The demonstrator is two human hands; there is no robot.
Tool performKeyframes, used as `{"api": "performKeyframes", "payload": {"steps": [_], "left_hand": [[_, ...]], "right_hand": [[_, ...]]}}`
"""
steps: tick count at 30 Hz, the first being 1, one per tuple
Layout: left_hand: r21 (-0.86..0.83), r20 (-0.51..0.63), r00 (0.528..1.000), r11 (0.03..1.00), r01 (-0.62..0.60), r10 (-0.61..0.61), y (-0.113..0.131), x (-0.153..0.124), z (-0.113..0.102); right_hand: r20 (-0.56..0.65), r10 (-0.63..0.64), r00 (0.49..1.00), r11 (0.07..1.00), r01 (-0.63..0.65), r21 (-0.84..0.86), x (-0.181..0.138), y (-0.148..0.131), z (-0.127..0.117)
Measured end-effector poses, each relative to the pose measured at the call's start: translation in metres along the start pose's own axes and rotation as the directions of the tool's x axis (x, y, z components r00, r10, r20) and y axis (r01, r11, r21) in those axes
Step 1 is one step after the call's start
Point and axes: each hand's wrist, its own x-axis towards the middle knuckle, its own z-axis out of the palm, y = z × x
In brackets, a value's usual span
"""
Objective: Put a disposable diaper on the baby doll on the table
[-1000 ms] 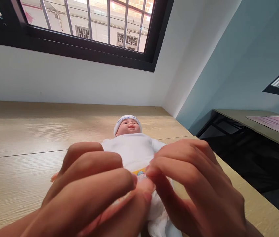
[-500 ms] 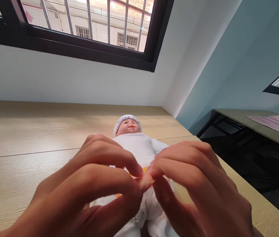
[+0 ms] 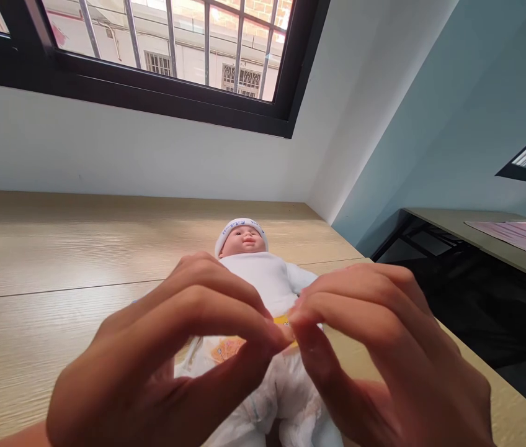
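Observation:
A baby doll [image 3: 254, 270] in a white top and white cap lies on its back on a light wooden table [image 3: 49, 292], head away from me. It wears a white diaper [image 3: 272, 397] with a yellow-orange printed waistband. My left hand [image 3: 170, 366] and my right hand [image 3: 384, 360] hover over the doll's belly, fingers curled. Both pinch the diaper's waistband where their fingertips meet at the middle. The hands hide the doll's legs and most of its lower body.
The table runs along a white wall under a black-framed barred window [image 3: 165, 56]. At the right the table ends above a dark gap; beyond it stands another desk [image 3: 486, 239] with a pink sheet [image 3: 523, 236], against a blue wall.
My left hand has risen and its fingers have curled into a pinch meeting the right fingertips. More of the diaper's front and its orange print now shows under the hands.

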Motion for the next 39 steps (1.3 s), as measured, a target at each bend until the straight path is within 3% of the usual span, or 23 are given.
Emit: {"api": "performKeyframes", "payload": {"steps": [6,9,12,15,17,20,23,26,30,35,39], "left_hand": [[-0.283,0.108,0.970,0.929,0.238,-0.216,0.006,0.007,0.003],[-0.342,0.232,0.916,0.855,0.391,-0.326,0.007,0.009,0.004],[-0.462,0.340,0.811,0.667,0.585,-0.476,0.003,0.013,0.003],[-0.594,0.431,0.719,0.428,0.681,-0.545,-0.002,0.017,0.003],[-0.613,0.463,0.691,0.363,0.702,-0.555,-0.006,0.018,0.004],[-0.578,0.380,0.683,0.416,0.702,-0.623,-0.008,0.018,0.004],[-0.570,0.223,0.724,0.516,0.640,-0.652,-0.006,0.017,0.002],[-0.588,0.180,0.764,0.555,0.589,-0.620,-0.004,0.016,0.001],[-0.568,0.186,0.791,0.593,0.570,-0.582,-0.007,0.016,0.003],[-0.282,-0.035,0.924,0.891,0.356,-0.380,-0.010,0.013,0.005],[-0.130,-0.114,0.969,0.971,0.202,-0.217,-0.008,0.007,0.004]], "right_hand": [[-0.012,0.040,0.999,0.999,-0.040,-0.022,0.000,0.012,0.000],[-0.030,0.154,0.988,0.978,-0.148,0.145,0.001,0.005,-0.001],[-0.036,0.335,0.942,0.825,-0.274,0.494,0.006,-0.007,-0.005],[0.027,0.321,0.947,0.651,-0.241,0.720,0.011,-0.012,-0.011],[0.100,0.348,0.932,0.558,-0.291,0.777,0.012,-0.010,-0.013],[0.190,0.396,0.898,0.487,-0.381,0.786,0.008,-0.008,-0.012],[0.291,0.343,0.893,0.437,-0.426,0.792,0.004,-0.008,-0.006],[0.387,0.284,0.877,0.391,-0.475,0.788,0.001,-0.005,0.000],[0.224,0.418,0.881,0.415,-0.404,0.815,0.001,-0.002,0.001],[0.098,0.534,0.840,0.454,-0.382,0.805,0.006,-0.006,-0.003],[0.074,0.551,0.831,0.453,-0.372,0.810,0.006,-0.005,-0.003]]}}
